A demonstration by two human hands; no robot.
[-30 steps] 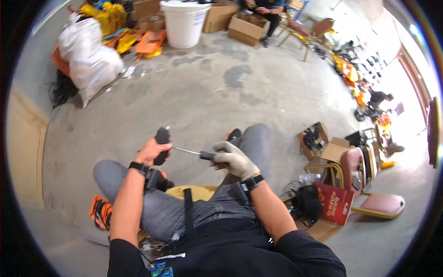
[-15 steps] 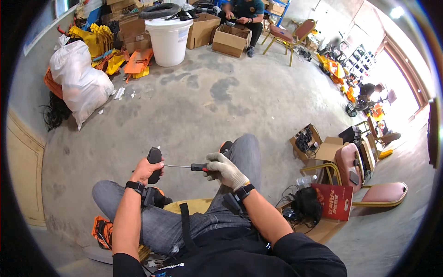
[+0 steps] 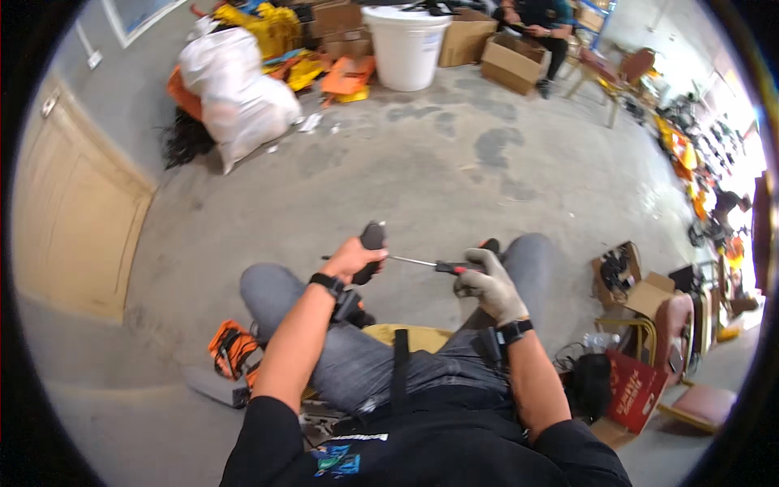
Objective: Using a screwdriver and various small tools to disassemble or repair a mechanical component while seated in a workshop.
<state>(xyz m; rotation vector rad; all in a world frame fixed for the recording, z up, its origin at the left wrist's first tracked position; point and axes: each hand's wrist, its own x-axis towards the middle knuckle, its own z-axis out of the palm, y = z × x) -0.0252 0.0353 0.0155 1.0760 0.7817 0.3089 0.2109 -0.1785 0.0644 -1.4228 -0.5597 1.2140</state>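
My bare left hand (image 3: 349, 260) is closed around a black, elongated part (image 3: 372, 237) held upright over the gap between my knees. On my right hand (image 3: 495, 290) is a pale work glove. Its fingers wrap the black and red handle of a screwdriver (image 3: 449, 267). The screwdriver's thin metal shaft runs left and meets the black part at my left fingers, which hide the contact. A short dark tip (image 3: 326, 257) sticks out on the far side of my left hand; whether it belongs to the shaft or the part I cannot tell.
An orange and black bundle (image 3: 235, 349) lies beside my left knee. To my right are an open carton of cables (image 3: 618, 272), a red box (image 3: 637, 390) and pink-padded chairs (image 3: 672, 325). Farther off stand a white sack (image 3: 239, 101), a white bucket (image 3: 406, 53) and a seated person (image 3: 545, 28).
The view has swung left, so the surroundings shift right in the picture. Both hands keep their holds. The black part leans a little more, and the screwdriver slopes slightly down toward my right hand.
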